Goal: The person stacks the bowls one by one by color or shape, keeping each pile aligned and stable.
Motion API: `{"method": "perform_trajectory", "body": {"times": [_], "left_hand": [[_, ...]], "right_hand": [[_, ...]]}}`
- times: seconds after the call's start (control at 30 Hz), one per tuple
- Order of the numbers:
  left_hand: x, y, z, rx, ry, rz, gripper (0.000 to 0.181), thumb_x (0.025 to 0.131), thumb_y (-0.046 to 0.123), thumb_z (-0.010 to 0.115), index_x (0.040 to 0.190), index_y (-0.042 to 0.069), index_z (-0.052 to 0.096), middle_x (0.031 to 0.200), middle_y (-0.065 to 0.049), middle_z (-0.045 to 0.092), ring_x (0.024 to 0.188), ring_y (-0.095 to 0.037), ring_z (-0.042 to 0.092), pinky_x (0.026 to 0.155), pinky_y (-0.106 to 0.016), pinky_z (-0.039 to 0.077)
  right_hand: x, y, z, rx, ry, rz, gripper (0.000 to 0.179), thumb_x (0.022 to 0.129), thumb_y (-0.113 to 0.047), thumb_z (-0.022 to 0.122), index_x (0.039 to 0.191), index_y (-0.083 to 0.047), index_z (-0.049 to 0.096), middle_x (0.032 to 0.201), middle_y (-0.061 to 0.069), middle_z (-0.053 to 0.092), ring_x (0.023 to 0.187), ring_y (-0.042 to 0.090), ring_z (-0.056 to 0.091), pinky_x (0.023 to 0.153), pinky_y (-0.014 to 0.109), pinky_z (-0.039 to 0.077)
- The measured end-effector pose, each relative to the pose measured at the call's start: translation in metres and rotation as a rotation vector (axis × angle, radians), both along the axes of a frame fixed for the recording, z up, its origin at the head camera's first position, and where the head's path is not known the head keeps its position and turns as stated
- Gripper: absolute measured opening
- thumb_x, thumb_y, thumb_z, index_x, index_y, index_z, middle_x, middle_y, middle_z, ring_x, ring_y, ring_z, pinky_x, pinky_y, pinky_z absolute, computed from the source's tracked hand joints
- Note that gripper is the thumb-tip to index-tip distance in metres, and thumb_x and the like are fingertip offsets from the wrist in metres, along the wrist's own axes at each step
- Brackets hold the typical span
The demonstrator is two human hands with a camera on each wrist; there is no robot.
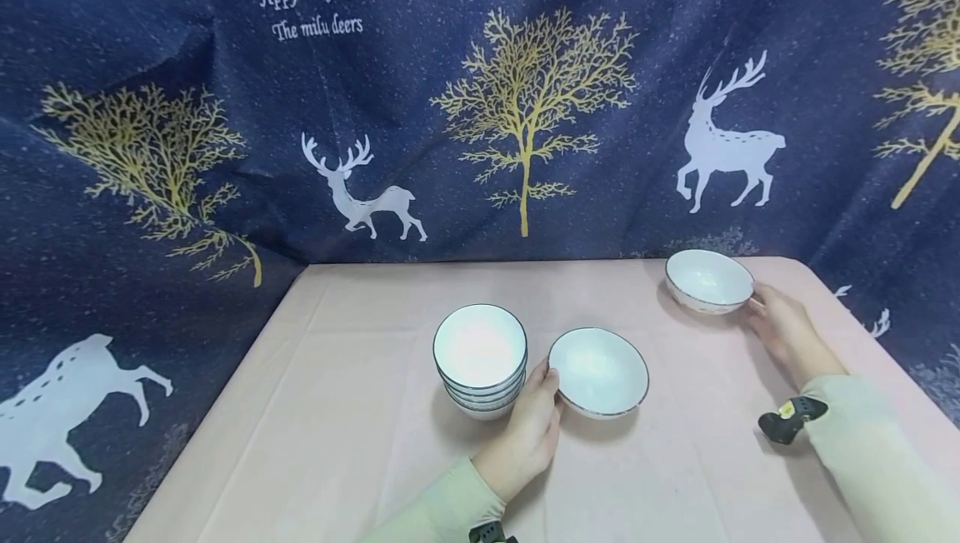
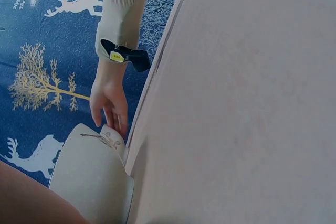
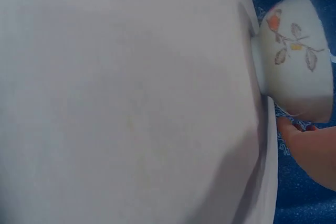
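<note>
My left hand (image 1: 525, 435) grips the left rim of a white bowl (image 1: 598, 372) with a dark edge, its thumb at the rim. Just left of that hand stands a stack of similar bowls (image 1: 480, 351). Farther back, at the right, another white bowl (image 1: 708, 281) sits near the table's far edge. Its outside carries a flower-and-leaf pattern in the right wrist view. My right hand (image 1: 783, 326) touches this bowl's right side with fairly straight fingers; some of them are hidden behind it. In the left wrist view the left hand's fingers are out of sight.
A pale pink cloth covers the table (image 1: 360, 443). Behind it hangs a dark blue curtain (image 1: 420, 93) printed with deer and golden trees, which also runs along the left and right sides. Both wrists wear dark bands, and the sleeves are pale green.
</note>
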State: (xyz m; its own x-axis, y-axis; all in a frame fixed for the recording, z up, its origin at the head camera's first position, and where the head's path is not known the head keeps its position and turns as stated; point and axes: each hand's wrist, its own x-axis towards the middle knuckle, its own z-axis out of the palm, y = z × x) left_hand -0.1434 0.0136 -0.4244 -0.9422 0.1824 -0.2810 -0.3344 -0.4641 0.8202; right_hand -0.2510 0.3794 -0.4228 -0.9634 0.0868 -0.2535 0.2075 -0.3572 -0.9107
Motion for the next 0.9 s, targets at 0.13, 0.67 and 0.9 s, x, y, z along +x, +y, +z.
{"method": "perform_trajectory", "body": {"times": [0.13, 0.67, 0.9], "left_hand": [[0.0, 0.0, -0.001, 0.002, -0.005, -0.008, 0.054, 0.105, 0.015, 0.032, 0.151, -0.004, 0.011, 0.159, -0.02, 0.005, 0.145, -0.036, 0.006, 0.12, -0.046, 0.01], [0.0, 0.001, 0.001, 0.006, -0.015, 0.013, 0.055, 0.105, 0.013, 0.032, 0.151, -0.006, 0.01, 0.158, -0.022, 0.005, 0.145, -0.036, 0.006, 0.12, -0.047, 0.011], [-0.001, 0.001, 0.0, 0.012, -0.02, 0.013, 0.055, 0.105, 0.013, 0.032, 0.15, -0.006, 0.009, 0.158, -0.023, 0.005, 0.145, -0.036, 0.005, 0.12, -0.047, 0.011]], "right_hand": [[-0.003, -0.006, 0.001, 0.025, -0.062, -0.023, 0.077, 0.102, -0.033, 0.041, 0.15, -0.008, -0.014, 0.16, -0.005, -0.013, 0.146, 0.011, -0.001, 0.118, 0.023, 0.011], [-0.011, -0.013, -0.003, -0.039, -0.086, 0.034, 0.068, 0.104, -0.038, 0.022, 0.145, -0.019, -0.029, 0.155, 0.004, -0.027, 0.144, 0.02, -0.01, 0.118, 0.027, 0.011], [-0.009, -0.013, -0.003, -0.119, -0.087, 0.023, 0.068, 0.105, -0.037, 0.025, 0.146, -0.023, -0.028, 0.156, 0.001, -0.026, 0.145, 0.018, -0.009, 0.117, 0.024, 0.014]]}}
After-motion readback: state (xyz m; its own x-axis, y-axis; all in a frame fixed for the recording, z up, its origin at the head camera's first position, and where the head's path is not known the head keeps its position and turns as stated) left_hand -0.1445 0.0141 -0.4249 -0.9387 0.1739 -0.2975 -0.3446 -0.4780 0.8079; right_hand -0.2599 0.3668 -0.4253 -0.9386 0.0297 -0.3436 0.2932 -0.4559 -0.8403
